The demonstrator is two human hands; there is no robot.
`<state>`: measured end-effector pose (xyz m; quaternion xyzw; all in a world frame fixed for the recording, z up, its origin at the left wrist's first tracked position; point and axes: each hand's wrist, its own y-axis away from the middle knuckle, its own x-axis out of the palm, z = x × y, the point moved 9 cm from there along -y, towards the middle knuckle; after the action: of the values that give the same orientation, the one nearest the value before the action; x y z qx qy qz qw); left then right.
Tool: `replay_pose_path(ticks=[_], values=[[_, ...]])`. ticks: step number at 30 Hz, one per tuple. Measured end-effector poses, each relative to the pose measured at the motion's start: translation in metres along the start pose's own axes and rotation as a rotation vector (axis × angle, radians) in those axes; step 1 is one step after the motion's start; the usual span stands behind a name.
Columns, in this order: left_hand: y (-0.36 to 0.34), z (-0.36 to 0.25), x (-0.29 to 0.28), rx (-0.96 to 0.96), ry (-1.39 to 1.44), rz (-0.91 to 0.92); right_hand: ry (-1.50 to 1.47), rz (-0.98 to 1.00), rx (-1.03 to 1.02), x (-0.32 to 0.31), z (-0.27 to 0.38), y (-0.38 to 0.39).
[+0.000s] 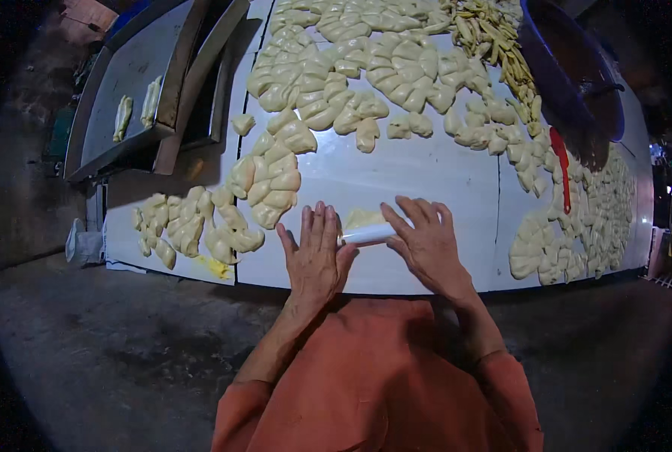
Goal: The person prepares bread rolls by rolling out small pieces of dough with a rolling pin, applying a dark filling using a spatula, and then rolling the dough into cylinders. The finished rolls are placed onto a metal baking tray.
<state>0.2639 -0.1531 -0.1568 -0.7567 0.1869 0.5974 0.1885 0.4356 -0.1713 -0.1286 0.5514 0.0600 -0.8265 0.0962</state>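
Note:
A white rolling pin (368,234) lies crosswise near the front edge of the table. Just beyond it, a flattened piece of pale dough (363,218) shows, partly hidden by the pin. At the pin's left end rests my left hand (313,260), its fingers stretched forward and the thumb beside the pin. Over the right end lies my right hand (429,245), fingers spread and extended. Neither hand wraps round the pin. Left of my left hand sits a cluster of dough pieces (267,181).
Many dough pieces (404,68) cover the far table, and more (539,248) lie at the right. Metal trays (136,68), one bearing two dough strips, stand at left. A purple tub (532,56), thin yellowish strips (513,64) and a red long-handled tool (561,169) occupy the far right.

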Motion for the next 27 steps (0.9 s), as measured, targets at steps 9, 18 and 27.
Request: replay_pose_path(ticks=[9,18,27], values=[[-0.099,0.026,0.008,-0.055,0.034,-0.005,0.335,-0.181,0.398,0.017,-0.054,-0.059],[-0.173,0.051,0.007,0.010,0.059,-0.140,0.034,-0.447,0.139,-0.050,-0.055,-0.105],[-0.125,0.026,-0.017,0.209,0.095,-0.115,-0.042,-0.155,0.061,-0.029,-0.031,-0.043]])
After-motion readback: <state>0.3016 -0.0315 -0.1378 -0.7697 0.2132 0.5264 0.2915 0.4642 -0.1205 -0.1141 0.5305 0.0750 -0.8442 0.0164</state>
